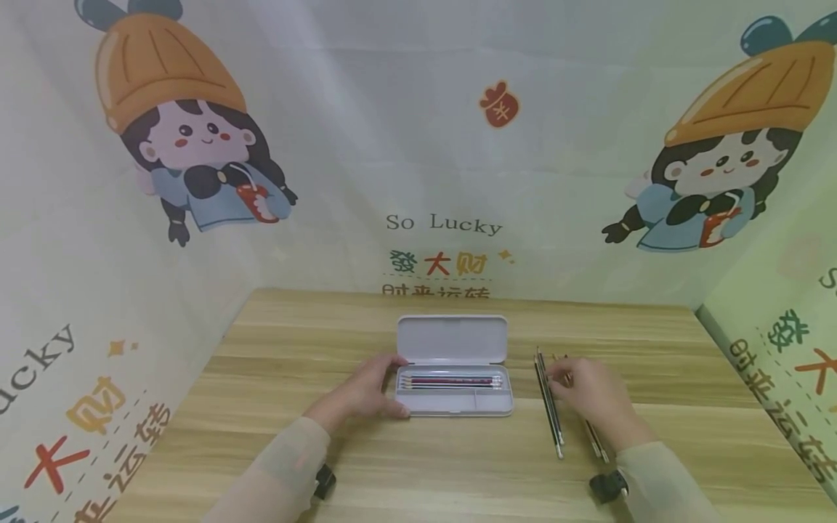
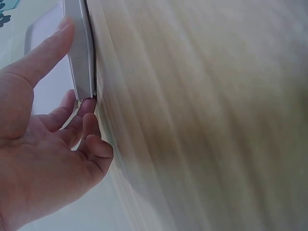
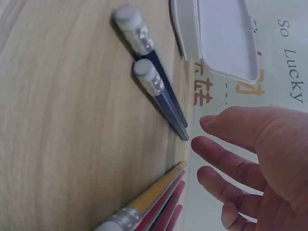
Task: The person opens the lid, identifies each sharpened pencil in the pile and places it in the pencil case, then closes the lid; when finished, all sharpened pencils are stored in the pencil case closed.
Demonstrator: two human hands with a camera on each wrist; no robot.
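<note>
A white pencil case (image 1: 434,402) lies with its lid (image 1: 451,340) raised at the back. Several pencils (image 1: 451,381) lie side by side in its long rear compartment. My left hand (image 1: 360,396) holds the case by its left end, thumb at the front corner and fingertips at the rear one. Right of the case, dark pencils (image 3: 172,115) with white erasers lie on the table. My right hand (image 1: 591,396) hovers over this spot, its thumb and fingers apart with nothing between them. Beside it lies a loose group with a yellow pencil (image 3: 156,195) and red ones, partly hidden by the hand in the head view.
The wood-grain table (image 1: 314,334) reaches back to a printed cloth (image 1: 366,145) that also hangs at both sides. Two small compartments line the front of the case. A black wrist device (image 1: 608,487) sits by the right sleeve (image 1: 660,479).
</note>
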